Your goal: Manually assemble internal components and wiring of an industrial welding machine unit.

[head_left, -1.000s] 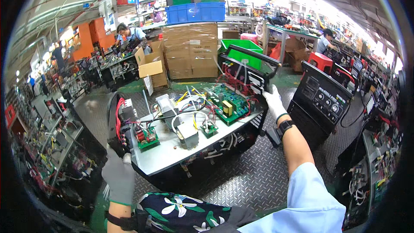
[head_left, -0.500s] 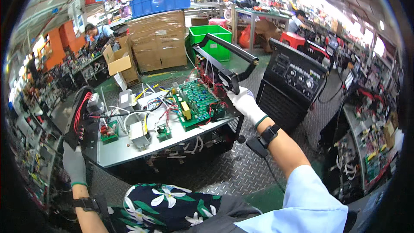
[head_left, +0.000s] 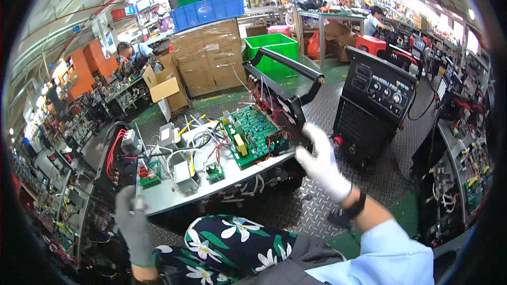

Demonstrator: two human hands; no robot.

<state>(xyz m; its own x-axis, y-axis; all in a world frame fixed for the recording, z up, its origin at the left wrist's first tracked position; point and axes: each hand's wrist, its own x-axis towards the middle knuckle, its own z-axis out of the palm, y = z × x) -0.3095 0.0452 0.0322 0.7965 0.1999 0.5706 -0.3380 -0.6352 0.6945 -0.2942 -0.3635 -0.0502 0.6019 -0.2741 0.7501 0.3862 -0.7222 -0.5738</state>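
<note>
An opened machine chassis with a metal tray lies before me. On it sit a large green circuit board, two small boards, block-shaped components and tangled wires. A black handle frame rises at its right end. My right hand, in a white glove, is open beside the chassis's right corner, thumb and fingers apart. My left hand, in a grey-looking glove, is at the near-left corner by the black end panel. Its fingers look slightly apart and somewhat blurred, with nothing seen in them.
A black machine with a knobbed front panel stands at right on the patterned metal floor. Behind are a green crate, wrapped cartons and an open box. Parts-filled benches line both sides; two people work farther off.
My right hand has let go of the handle frame's lower end and drawn back toward me. My left hand has come off the end panel's edge. The whole view has shifted slightly.
</note>
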